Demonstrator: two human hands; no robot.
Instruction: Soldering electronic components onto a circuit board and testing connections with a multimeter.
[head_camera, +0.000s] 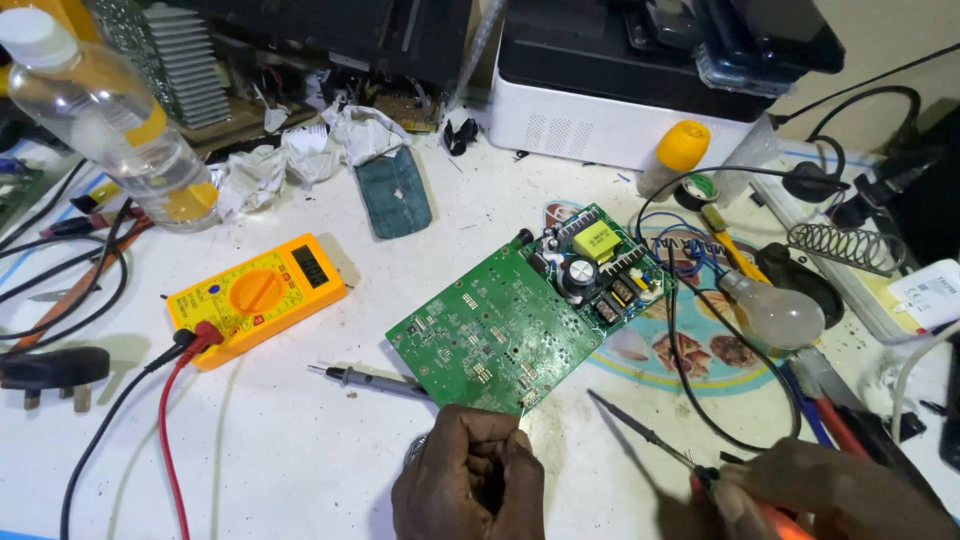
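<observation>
A green circuit board (500, 325) lies tilted on the white table, with a yellow block and a dark capacitor at its far end. My left hand (468, 485) is curled at the board's near corner and grips its edge. My right hand (830, 495) holds a red test probe (650, 435) whose thin metal tip points left, just off the board's near right edge. A second, dark probe (372, 378) lies on the table left of the board, its tip pointing left. A yellow multimeter (256, 296) with red and black leads sits further left.
A clear plastic bottle (110, 115) stands at the far left, crumpled tissues (300, 150) behind it. A white printer (620, 115) is at the back. A light bulb (775, 315), a coiled iron stand (845, 245), a yellow-capped bottle (675, 155) and cables crowd the right. A black plug (50, 370) lies left.
</observation>
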